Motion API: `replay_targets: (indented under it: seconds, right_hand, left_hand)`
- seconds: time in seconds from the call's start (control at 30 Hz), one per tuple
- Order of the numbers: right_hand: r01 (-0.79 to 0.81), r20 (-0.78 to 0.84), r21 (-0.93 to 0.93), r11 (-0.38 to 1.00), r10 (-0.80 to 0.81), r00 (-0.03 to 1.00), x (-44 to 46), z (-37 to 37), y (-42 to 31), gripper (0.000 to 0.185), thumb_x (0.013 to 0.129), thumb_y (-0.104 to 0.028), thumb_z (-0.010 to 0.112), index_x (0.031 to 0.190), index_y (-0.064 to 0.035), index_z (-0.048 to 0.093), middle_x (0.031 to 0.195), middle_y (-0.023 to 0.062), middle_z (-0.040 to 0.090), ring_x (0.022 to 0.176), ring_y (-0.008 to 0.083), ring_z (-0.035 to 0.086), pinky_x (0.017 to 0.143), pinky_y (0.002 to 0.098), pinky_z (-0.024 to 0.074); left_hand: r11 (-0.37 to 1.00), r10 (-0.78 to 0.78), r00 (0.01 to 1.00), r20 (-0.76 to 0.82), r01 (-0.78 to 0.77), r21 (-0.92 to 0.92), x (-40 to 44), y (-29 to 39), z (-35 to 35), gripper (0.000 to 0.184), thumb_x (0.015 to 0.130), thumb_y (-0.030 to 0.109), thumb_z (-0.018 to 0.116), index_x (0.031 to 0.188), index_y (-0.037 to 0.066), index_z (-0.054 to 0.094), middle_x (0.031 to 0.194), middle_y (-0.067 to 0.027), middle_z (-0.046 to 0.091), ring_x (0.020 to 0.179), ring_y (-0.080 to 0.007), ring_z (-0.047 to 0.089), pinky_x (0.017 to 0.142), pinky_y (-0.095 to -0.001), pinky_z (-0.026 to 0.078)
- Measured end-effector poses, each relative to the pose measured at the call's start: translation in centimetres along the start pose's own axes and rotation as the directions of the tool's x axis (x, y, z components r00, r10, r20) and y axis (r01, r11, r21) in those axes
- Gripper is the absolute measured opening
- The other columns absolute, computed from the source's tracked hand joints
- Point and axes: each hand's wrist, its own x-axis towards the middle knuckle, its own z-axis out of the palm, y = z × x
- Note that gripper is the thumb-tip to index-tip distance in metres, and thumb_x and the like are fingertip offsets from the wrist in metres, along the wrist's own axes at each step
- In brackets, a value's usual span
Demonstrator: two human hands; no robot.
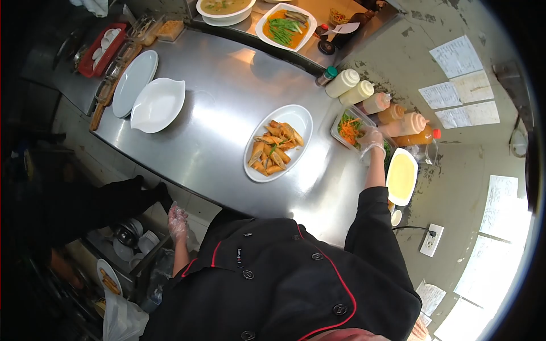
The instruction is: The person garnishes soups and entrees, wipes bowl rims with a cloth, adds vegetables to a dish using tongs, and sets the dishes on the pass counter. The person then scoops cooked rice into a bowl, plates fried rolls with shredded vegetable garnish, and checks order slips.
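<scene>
My right hand point(372, 138), in a clear glove, reaches to a clear container with shredded carrot point(348, 128) and greens. Its fingers are curled down at the container's inner side, and what they grip is too small to make out. My left hand point(178, 223), also gloved, hangs beside my body past the table's front edge, fingers loosely apart and holding nothing. Between the two, on the steel table point(216, 142), an oval white plate point(307, 122) holds a pile of golden fried rolls point(272, 149).
Squeeze bottles point(343, 83) line the wall beyond the container. A yellow-filled white dish point(401, 177) sits right of my right forearm. White plates point(159, 105) lie at the left, near a red basket point(102, 50). Soup and curry dishes point(285, 26) stand on the back shelf.
</scene>
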Motion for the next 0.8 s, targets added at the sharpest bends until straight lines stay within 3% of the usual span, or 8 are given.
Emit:
replay_targets:
  seconds: [0.13, 0.27, 0.37, 0.47, 0.6, 0.67, 0.7, 0.8]
  right_hand:
    - [-0.114, -0.012, 0.032, 0.993, 0.114, 0.993, 0.7, -1.7, -0.5, 0.03, 0.068, -0.02, 0.066, 0.097, -0.015, 0.07, 0.099, 0.0153, 0.065, 0.091, 0.0288, 0.063, 0.079, 0.0382, 0.0504]
    - [0.18, -0.135, -0.12, 0.976, -0.195, 0.971, 1.2, 2.4, -2.8, 0.019, 0.072, -0.024, 0.066, 0.085, -0.0113, 0.071, 0.09, 0.0147, 0.066, 0.086, 0.0286, 0.064, 0.079, 0.0385, 0.0497]
    - [0.117, -0.211, -0.061, 0.991, -0.127, 0.969, 2.7, 6.7, -1.8, 0.022, 0.073, -0.024, 0.065, 0.087, -0.007, 0.07, 0.093, 0.0152, 0.066, 0.088, 0.0304, 0.063, 0.08, 0.0391, 0.0494]
    - [-0.048, -0.159, 0.094, 0.994, 0.063, 0.985, 1.2, 1.3, -3.7, 0.021, 0.072, -0.025, 0.067, 0.088, -0.0102, 0.07, 0.093, 0.0159, 0.065, 0.089, 0.0307, 0.062, 0.081, 0.0393, 0.0486]
    - [0.009, -0.277, 0.242, 0.97, 0.06, 0.959, 1.0, 1.1, -1.2, 0.022, 0.074, -0.023, 0.069, 0.09, -0.0078, 0.07, 0.085, 0.0163, 0.067, 0.078, 0.0301, 0.064, 0.073, 0.0385, 0.0485]
    - [-0.051, -0.258, 0.392, 0.918, 0.163, 0.952, 1.0, 0.5, 0.2, 0.023, 0.075, -0.024, 0.069, 0.089, -0.0056, 0.069, 0.081, 0.015, 0.067, 0.071, 0.0258, 0.063, 0.069, 0.036, 0.0477]
    - [-0.081, -0.239, 0.467, 0.881, 0.214, 0.947, 0.8, 0.4, 0.9, 0.024, 0.075, -0.024, 0.069, 0.088, -0.0045, 0.069, 0.079, 0.0144, 0.067, 0.067, 0.0236, 0.063, 0.066, 0.0348, 0.0473]
    - [-0.045, -0.221, 0.528, 0.848, 0.188, 0.957, -0.2, -0.8, 2.0, 0.023, 0.079, -0.023, 0.068, 0.087, -0.0009, 0.067, 0.076, 0.0079, 0.066, 0.063, 0.0147, 0.059, 0.061, 0.0291, 0.0452]
  left_hand:
    - [0.996, 0.064, 0.997, 0.047, -0.061, -0.068, 0.5, -3.4, -1.3, 0.037, 0.089, 0.002, 0.051, 0.126, 0.006, 0.047, 0.097, -0.003, 0.054, 0.079, -0.0104, 0.053, 0.065, -0.024, 0.048]
    - [0.946, 0.013, 0.984, 0.18, 0.046, -0.321, 3.6, -7.1, -3.6, 0.036, 0.089, 0.004, 0.051, 0.125, 0.006, 0.047, 0.097, -0.0024, 0.053, 0.08, -0.0106, 0.052, 0.066, -0.0248, 0.047]
    - [0.995, 0.033, 0.998, 0.053, -0.037, 0.088, -0.1, 0.8, 0.8, 0.034, 0.09, 0.006, 0.051, 0.124, 0.005, 0.049, 0.094, -0.0022, 0.054, 0.078, -0.0105, 0.052, 0.066, -0.0255, 0.047]
    - [0.993, 0.098, 0.994, 0.048, -0.101, 0.063, -0.1, 2.7, 1.9, 0.032, 0.091, 0.008, 0.051, 0.123, 0.005, 0.05, 0.091, -0.0021, 0.054, 0.077, -0.01, 0.053, 0.067, -0.0255, 0.047]
    - [0.989, 0.087, 0.994, 0.065, -0.094, 0.118, -0.3, 4.1, 2.7, 0.032, 0.09, 0.009, 0.051, 0.122, 0.006, 0.05, 0.094, -0.0033, 0.055, 0.077, -0.0102, 0.054, 0.066, -0.0247, 0.047]
    - [0.985, 0.172, 0.977, 0.13, -0.172, -0.008, 1.4, 0.7, 1.6, 0.032, 0.09, 0.009, 0.051, 0.122, 0.006, 0.05, 0.097, -0.0043, 0.056, 0.077, -0.0105, 0.055, 0.066, -0.0246, 0.048]
    - [0.988, 0.049, 0.998, 0.031, -0.053, 0.148, 1.3, 0.5, 1.5, 0.032, 0.089, 0.008, 0.051, 0.121, 0.006, 0.051, 0.099, -0.0054, 0.056, 0.078, -0.0111, 0.056, 0.066, -0.0252, 0.048]
    - [0.989, 0.073, 0.995, 0.065, -0.08, 0.124, 1.2, -0.4, 1.1, 0.032, 0.089, 0.008, 0.051, 0.121, 0.006, 0.05, 0.099, -0.006, 0.056, 0.08, -0.0117, 0.056, 0.067, -0.0256, 0.049]
